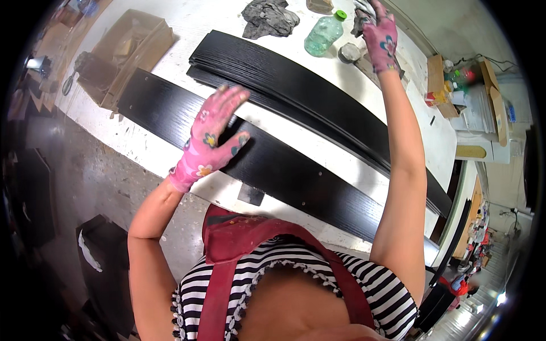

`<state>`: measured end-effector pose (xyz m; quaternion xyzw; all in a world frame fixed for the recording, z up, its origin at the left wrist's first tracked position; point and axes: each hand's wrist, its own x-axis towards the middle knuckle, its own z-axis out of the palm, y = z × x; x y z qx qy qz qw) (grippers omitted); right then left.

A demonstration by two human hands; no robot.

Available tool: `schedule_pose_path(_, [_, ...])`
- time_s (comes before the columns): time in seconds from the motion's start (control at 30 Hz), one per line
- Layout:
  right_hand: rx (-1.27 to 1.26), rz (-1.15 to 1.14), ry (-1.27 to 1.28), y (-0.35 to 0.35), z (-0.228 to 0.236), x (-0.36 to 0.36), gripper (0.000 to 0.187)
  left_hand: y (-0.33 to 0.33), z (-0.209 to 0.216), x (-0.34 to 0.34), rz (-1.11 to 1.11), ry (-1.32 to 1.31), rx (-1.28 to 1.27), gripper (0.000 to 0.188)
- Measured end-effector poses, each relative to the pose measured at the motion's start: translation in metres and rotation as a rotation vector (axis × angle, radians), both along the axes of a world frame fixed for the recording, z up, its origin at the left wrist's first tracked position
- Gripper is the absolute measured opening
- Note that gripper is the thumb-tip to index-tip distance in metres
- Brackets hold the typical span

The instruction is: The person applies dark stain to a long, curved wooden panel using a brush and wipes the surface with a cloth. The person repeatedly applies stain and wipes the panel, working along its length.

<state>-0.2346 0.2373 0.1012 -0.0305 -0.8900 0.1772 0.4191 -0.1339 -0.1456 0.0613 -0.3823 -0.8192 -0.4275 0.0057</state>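
Note:
Both my hands wear pink gloves printed with flowers. My left hand is over the near black board, its thumb and fingers apart, holding nothing; whether the palm touches the board I cannot tell. This long board with a wood-grain face and small holes lies flat along the near side of the white table. Stretched to the far right, my right hand has its fingers closed around a crumpled grey rag, partly cut off by the picture's edge. A stack of curved black boards lies beyond the near one.
A brown, worn box stands at the left end of the near board. At the back are a dark crumpled cloth, a green-capped clear bottle and a small round container. An open cardboard box sits far right.

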Motion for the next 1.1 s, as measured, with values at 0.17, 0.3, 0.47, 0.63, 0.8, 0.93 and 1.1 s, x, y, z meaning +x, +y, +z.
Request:
schedule_pose_path(0.17, [0.23, -0.106, -0.44, 0.032, -0.052, -0.067, 0.042, -0.001, -0.017, 0.003, -0.024, 0.094, -0.026, 0.059])
schedule_pose_path(0.3, [0.132, -0.07, -0.469, 0.035, -0.072, -0.072, 0.042, -0.002, -0.016, 0.003, -0.011, 0.096, -0.064, 0.058])
schedule_pose_path(0.47, [0.1, -0.183, -0.486, 0.032, -0.07, -0.074, 0.042, -0.001, -0.013, 0.004, -0.025, 0.111, -0.111, 0.057])
schedule_pose_path(0.63, [0.073, -0.185, -0.442, 0.018, -0.071, -0.073, 0.046, -0.002, -0.014, 0.005, -0.013, 0.096, -0.075, 0.055])
schedule_pose_path(0.8, [0.054, 0.087, -0.12, 0.02, -0.027, -0.05, 0.046, -0.003, -0.017, 0.006, 0.014, 0.082, -0.034, 0.054])
schedule_pose_path(0.93, [-1.078, 0.486, 0.095, 0.057, 0.016, -0.022, 0.027, -0.003, -0.019, 0.006, 0.027, 0.06, -0.015, 0.055])
schedule_pose_path(1.1, [-2.088, 0.309, 0.184, 0.071, -0.051, -0.018, 0.038, -0.001, -0.016, 0.007, 0.064, 0.03, 0.049, 0.051])
